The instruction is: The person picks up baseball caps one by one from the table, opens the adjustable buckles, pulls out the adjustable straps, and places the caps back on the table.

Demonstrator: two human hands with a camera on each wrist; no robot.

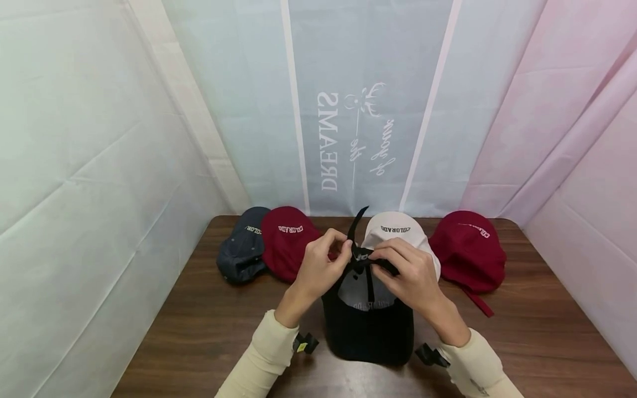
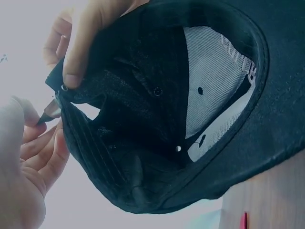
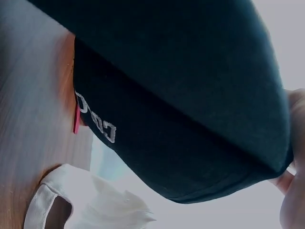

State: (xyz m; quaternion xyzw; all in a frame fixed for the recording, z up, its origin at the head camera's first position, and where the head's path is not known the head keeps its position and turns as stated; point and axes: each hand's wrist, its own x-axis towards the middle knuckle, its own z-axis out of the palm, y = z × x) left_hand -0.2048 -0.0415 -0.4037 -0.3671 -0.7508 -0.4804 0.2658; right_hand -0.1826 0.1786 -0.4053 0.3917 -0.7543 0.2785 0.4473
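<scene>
- Black fabric baseball cap (image 1: pixel 370 334): at the lower middle of the head view, above the dark brown wood-grain bench (image 1: pixel 179 337); its brim points to 6 o'clock and its pale-panelled inside faces the person.
- Black fabric strap (image 1: pixel 356 228): at the cap's 12 o'clock side, its free end curving up toward 12 o'clock.
- Left hand (image 1: pixel 322 264): at the black cap's 11 o'clock; its grip is closed, thumb and fingers pinching the strap.
- Right hand (image 1: pixel 412 272): at 1 o'clock; its grip is closed too, fingertips pinching the strap area near the other hand.
- Small silvery metal clasp (image 2: pixel 55 109): on the strap, between the 2 hands in the left wrist view.
- 4 more caps lie on the bench beyond: a dark blue-grey cap (image 1: pixel 243 251) at 10 o'clock, a deep red cap (image 1: pixel 285 237) beside it toward 11, a white cap (image 1: pixel 396 222) at 12 to 1, partly behind the right hand, and a second deep red cap (image 1: pixel 468 254) at 2, its thin red strap (image 1: pixel 479 303) pointing to 5 o'clock.
- 2 cream sleeves (image 1: pixel 264 354) reach in from 7 and 5 o'clock.
</scene>
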